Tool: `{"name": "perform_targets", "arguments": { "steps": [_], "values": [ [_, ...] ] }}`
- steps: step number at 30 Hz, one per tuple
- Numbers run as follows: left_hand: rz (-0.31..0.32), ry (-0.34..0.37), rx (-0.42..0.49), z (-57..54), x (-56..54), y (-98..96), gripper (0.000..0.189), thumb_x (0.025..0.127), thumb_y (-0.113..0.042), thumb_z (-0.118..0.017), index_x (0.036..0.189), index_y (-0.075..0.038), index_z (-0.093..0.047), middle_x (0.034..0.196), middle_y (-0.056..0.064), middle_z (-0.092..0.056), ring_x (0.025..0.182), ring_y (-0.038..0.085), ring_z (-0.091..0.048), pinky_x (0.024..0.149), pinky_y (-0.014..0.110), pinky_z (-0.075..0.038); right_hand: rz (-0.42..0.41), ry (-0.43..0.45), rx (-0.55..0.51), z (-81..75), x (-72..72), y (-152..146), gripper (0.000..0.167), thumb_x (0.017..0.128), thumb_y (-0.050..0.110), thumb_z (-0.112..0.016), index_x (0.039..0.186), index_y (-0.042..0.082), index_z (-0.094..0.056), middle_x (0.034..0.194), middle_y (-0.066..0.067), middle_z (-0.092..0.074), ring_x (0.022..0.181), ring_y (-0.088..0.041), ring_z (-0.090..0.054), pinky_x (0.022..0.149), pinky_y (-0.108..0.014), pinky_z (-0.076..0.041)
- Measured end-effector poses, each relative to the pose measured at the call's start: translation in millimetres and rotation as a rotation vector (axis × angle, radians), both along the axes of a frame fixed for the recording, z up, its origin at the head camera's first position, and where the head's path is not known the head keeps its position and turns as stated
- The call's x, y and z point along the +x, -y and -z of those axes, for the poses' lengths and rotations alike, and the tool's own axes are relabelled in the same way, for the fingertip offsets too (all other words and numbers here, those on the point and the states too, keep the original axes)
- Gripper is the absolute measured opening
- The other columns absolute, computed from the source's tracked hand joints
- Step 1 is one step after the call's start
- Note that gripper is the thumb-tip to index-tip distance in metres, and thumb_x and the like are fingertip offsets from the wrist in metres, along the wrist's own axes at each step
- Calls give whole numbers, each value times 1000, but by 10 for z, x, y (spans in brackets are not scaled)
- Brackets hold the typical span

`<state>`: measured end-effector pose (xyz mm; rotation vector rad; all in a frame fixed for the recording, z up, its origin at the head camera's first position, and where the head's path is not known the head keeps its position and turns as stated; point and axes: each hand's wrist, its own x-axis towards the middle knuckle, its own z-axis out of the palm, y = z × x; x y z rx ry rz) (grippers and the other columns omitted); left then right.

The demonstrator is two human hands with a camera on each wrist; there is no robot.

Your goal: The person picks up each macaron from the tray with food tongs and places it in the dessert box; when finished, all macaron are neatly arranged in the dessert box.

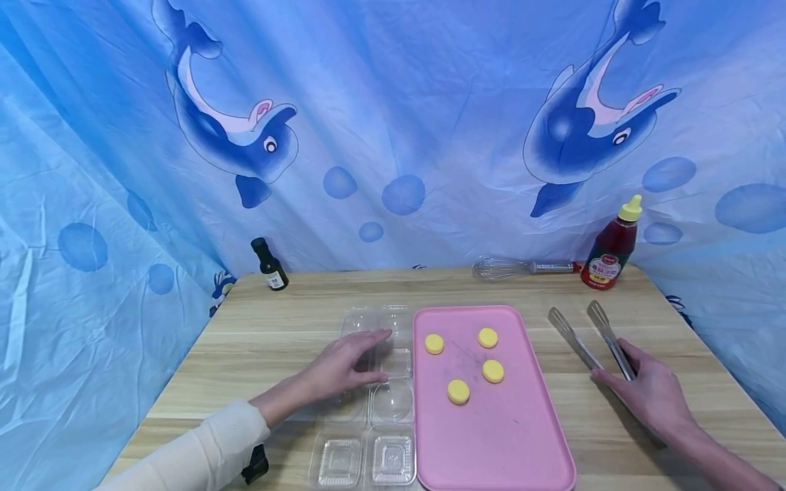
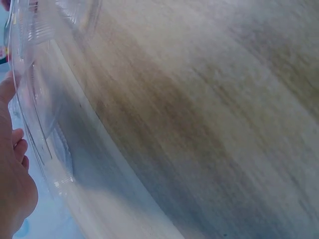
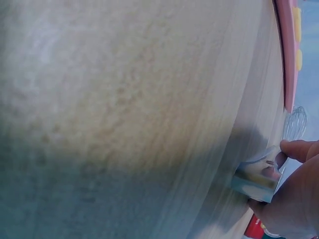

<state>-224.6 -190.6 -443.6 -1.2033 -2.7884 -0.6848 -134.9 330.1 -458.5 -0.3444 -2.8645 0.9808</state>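
Note:
My right hand (image 1: 653, 392) grips a pair of metal tongs (image 1: 579, 342) by its arms, over the table to the right of the pink tray. The tongs' two slotted tips point away from me and stand apart with nothing between them. In the right wrist view the tongs' bent metal end (image 3: 256, 174) shows beside the palm. My left hand (image 1: 344, 365) lies over the clear plastic boxes (image 1: 393, 460), thumb and fingers spread apart and nothing held. On the pink tray (image 1: 494, 443) sit several small round yellow cakes (image 1: 458, 392), like macaron shells.
At the back right stands a red sauce bottle (image 1: 609, 249) with a yellow cap, next to a whisk (image 1: 506, 267) lying down. A small dark bottle (image 1: 270, 264) is at the back left. Behind the wooden table (image 1: 245, 341) hangs a blue dolphin curtain (image 1: 368, 102).

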Motion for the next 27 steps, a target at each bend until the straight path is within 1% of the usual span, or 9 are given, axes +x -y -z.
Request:
{"name": "perform_targets", "arguments": {
  "steps": [6,8,20,25,27],
  "values": [
    [-4,-18,-6,-3,9,-9,80,90,-42,-85,156,-9,-53,154,10,-58,142,32,-55,120,55,-41,-9,-125,36,66,31,-11,78,97,27,-78,148,-20,-42,142,-47,-47,124,-64,-50,95,-72,-45],
    [-1,-24,-1,-1,7,-14,79,90,-41,-85,155,-9,-54,154,8,-59,141,32,-55,120,55,-41,-12,-149,40,76,36,-14,75,96,24,-79,146,-20,-45,139,-46,-49,121,-63,-52,93,-71,-47],
    [10,-35,-1,-4,7,-20,77,90,-40,-85,154,-8,-55,153,7,-59,140,30,-56,121,54,-40,-12,-152,31,42,27,-2,72,94,19,-80,147,-17,-47,140,-45,-51,123,-61,-52,94,-70,-46],
    [8,-33,-8,2,-1,-23,77,90,-40,-85,153,-9,-56,153,7,-60,140,29,-56,121,53,-41,-9,-115,12,1,14,28,75,93,16,-80,151,-15,-44,143,-45,-48,129,-62,-47,98,-74,-43],
    [8,-26,-8,-1,-3,-27,77,90,-40,-86,153,-9,-56,153,7,-60,140,29,-56,121,53,-40,-20,-114,6,-20,7,43,76,91,14,-81,151,-15,-44,143,-44,-49,129,-62,-48,98,-73,-44]
  ]
}}
